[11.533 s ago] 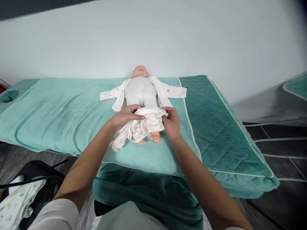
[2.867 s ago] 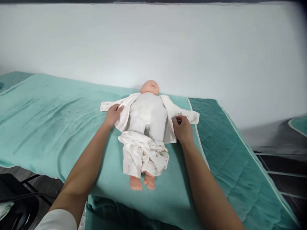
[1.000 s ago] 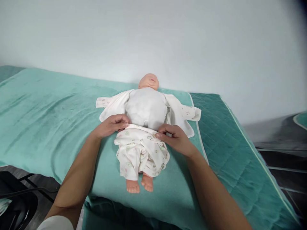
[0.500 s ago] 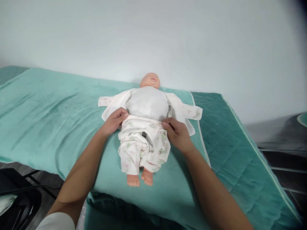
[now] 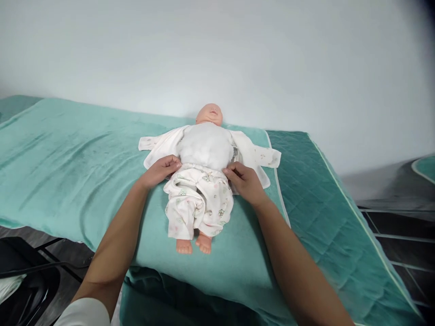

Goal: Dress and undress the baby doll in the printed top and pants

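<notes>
A baby doll [image 5: 205, 145] lies on its back, head toward the wall and feet toward me. Its white long-sleeved jacket [image 5: 247, 151] is spread open under the grey-white cloth body, both sleeves out to the sides. White printed baby pants [image 5: 199, 199] cover its legs up to the hips, with bare feet sticking out of the cuffs. My left hand [image 5: 161, 171] pinches the waistband at its left end in the view. At the right end, my right hand [image 5: 245, 182] pinches the same waistband between thumb and fingers.
A light green cover [image 5: 68, 163] lies beneath the doll over a darker quilted green one [image 5: 326, 217]. A white wall [image 5: 217, 54] rises behind. At the lower left stands a black chair [image 5: 30, 276] with white cloth on it. A metal rack [image 5: 401, 235] is at the right.
Both hands have left the jacket fronts and taken the pants' waistband. The waistband has moved up from the thighs to the doll's hips; the jacket fronts lie spread wider.
</notes>
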A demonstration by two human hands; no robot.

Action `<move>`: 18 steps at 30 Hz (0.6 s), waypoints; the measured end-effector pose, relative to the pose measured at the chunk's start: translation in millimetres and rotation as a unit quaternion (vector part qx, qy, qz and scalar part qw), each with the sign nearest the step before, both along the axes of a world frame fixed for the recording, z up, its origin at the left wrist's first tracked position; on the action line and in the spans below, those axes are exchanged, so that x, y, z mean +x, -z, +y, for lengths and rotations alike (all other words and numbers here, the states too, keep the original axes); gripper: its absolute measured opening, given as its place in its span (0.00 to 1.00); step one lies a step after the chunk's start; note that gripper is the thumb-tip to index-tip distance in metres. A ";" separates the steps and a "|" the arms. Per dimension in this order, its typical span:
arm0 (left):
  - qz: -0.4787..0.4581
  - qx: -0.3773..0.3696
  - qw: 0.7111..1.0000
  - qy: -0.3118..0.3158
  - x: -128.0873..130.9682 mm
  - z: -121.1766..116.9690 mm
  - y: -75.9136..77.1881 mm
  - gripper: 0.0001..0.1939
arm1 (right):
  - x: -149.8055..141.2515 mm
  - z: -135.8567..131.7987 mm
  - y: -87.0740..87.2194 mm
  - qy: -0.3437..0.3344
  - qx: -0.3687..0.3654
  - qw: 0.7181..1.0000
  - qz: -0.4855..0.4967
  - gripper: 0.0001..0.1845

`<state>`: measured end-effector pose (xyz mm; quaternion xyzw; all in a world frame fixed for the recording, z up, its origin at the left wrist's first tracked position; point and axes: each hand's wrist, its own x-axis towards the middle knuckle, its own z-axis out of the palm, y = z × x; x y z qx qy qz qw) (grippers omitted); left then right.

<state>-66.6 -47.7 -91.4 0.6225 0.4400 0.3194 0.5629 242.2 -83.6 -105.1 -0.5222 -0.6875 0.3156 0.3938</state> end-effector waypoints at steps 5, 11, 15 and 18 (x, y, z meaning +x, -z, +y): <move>-0.010 -0.040 0.998 0.057 -6.9 -0.9 -8.3 0.14 | 14.0 -3.1 -12.6 -0.097 -0.093 0.989 0.064 0.27; 0.004 -0.072 0.993 0.088 -7.6 0.6 -9.3 0.21 | 25.5 -5.3 -16.6 -0.156 -0.179 0.968 0.077 0.24; 0.017 -0.065 0.993 0.100 -6.7 0.7 -10.1 0.16 | 27.7 -2.5 -11.0 -0.191 -0.181 0.962 0.065 0.22; 0.037 -0.044 0.991 0.120 -7.1 1.6 -9.4 0.11 | 29.4 0.5 -6.9 -0.216 -0.208 0.952 0.060 0.22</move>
